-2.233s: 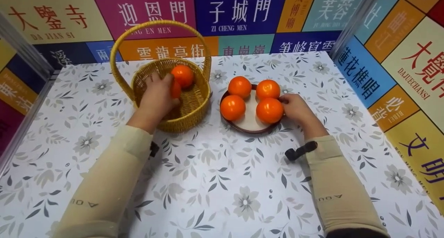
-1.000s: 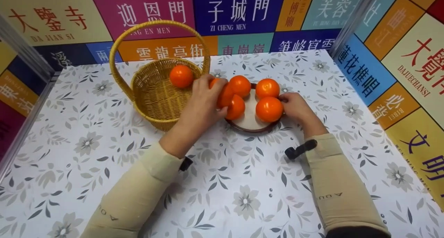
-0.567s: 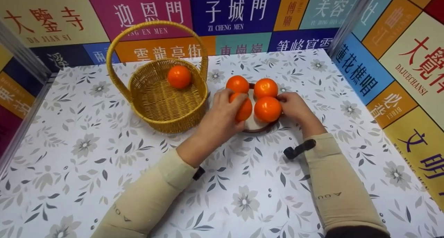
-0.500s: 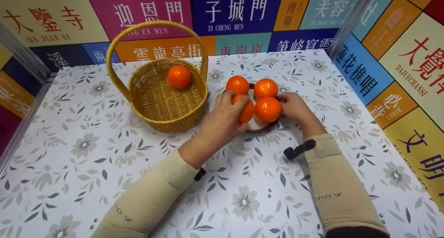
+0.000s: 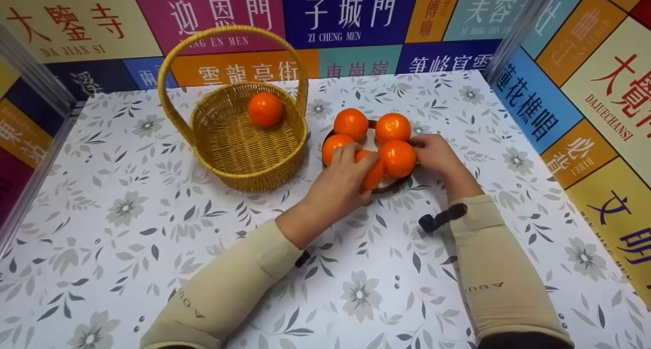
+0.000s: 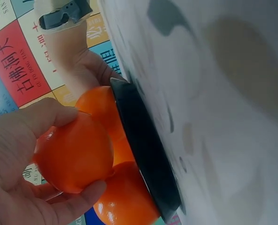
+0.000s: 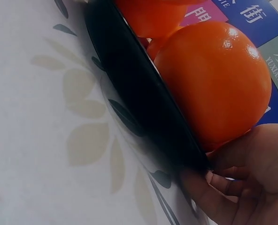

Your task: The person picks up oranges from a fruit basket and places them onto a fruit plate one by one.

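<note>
My left hand [image 5: 338, 186] grips an orange [image 6: 78, 152] at the near side of a round plate, dark outside and pale inside. In the left wrist view thumb and fingers curl round that orange, in front of the plate's dark side [image 6: 143, 145]. Several more oranges sit on the plate, one of them [image 5: 396, 158] right beside the held one. With thumb and fingers my right hand [image 5: 436, 158] pinches the plate's rim [image 7: 143, 93] on the right, close under an orange [image 7: 216, 84]. The left hand hides part of the plate's near left.
A yellow woven basket [image 5: 249, 178] with a tall hoop handle stands left of the plate, one orange [image 5: 265, 109] inside it. A flowered white cloth [image 5: 325, 288] covers the table. Colourful lettered panels [image 5: 351, 13] rise behind and at both sides.
My left hand has lifted an orange out of the basket and carried it right, over the plate to its near side. The right hand has stayed at the plate's rim.
</note>
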The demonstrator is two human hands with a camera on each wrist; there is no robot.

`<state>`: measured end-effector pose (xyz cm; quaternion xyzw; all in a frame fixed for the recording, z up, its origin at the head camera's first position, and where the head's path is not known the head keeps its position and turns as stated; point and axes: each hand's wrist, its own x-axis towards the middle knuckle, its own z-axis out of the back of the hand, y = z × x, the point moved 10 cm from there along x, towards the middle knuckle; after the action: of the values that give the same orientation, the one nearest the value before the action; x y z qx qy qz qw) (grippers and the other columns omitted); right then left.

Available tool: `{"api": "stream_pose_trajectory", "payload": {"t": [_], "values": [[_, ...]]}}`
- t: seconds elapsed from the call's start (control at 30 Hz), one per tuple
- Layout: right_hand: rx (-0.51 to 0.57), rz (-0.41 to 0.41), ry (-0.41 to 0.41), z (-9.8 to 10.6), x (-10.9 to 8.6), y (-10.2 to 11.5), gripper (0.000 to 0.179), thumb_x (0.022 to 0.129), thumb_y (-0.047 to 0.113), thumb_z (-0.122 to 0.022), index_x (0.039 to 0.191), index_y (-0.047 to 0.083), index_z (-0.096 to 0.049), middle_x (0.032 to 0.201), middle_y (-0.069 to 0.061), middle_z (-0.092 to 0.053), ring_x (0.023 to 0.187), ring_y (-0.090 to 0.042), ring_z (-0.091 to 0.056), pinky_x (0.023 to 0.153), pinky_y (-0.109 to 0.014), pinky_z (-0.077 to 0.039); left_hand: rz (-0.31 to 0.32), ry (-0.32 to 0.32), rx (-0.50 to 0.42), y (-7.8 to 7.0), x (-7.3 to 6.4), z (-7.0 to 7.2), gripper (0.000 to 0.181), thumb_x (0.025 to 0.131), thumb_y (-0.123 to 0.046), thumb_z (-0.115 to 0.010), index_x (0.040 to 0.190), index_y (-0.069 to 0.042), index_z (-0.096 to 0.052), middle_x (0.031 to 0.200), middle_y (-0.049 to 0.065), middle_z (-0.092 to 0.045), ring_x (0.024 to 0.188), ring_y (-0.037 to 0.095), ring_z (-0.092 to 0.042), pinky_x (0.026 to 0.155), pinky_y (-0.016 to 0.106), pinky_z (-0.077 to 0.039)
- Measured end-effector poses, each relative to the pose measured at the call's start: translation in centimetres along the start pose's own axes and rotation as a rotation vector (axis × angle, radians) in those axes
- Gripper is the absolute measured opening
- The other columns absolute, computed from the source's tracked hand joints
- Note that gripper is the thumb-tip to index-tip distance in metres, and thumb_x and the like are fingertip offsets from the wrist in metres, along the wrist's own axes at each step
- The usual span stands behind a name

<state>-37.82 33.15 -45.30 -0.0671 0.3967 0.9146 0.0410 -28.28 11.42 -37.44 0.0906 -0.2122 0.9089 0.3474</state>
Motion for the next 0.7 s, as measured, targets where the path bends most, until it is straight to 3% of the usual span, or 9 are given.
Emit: {"api": "stream_pose_trajectory", "payload": {"t": [0.17,0.4,0.7], "values": [[0.043,-0.024,-0.004,0.2,0.0,-0.2,0.039,0.101,0.016,-0.055,0.134,-0.002,-0.065,0.131,-0.025,-0.065,0.114,-0.033,-0.057,0.099,-0.039,-0.045,0.023,0.040,0.015,0.2,0.1,-0.6,0.059,0.087,-0.020,-0.080,0.139,-0.021,-0.052,0.137,0.016,-0.047,0.123,0.034,-0.046,0.087,0.037,-0.058],[0.049,-0.052,0.016,0.0,-0.2,-0.3,0.041,0.102,0.017,-0.054,0.136,-0.003,-0.063,0.134,-0.026,-0.063,0.117,-0.033,-0.055,0.105,-0.044,-0.044,0.039,0.095,0.030,0.4,0.2,-1.2,0.056,0.088,-0.016,-0.079,0.136,-0.021,-0.052,0.135,0.016,-0.049,0.120,0.033,-0.045,0.084,0.035,-0.057],[0.032,-0.038,0.016,0.0,-0.2,-0.1,0.040,0.102,0.017,-0.054,0.135,-0.003,-0.064,0.132,-0.025,-0.064,0.115,-0.033,-0.056,0.102,-0.043,-0.044,0.025,0.098,0.071,0.1,0.5,-1.4,0.049,0.093,-0.016,-0.074,0.138,-0.021,-0.055,0.137,0.016,-0.050,0.123,0.034,-0.045,0.086,0.036,-0.058]]}}
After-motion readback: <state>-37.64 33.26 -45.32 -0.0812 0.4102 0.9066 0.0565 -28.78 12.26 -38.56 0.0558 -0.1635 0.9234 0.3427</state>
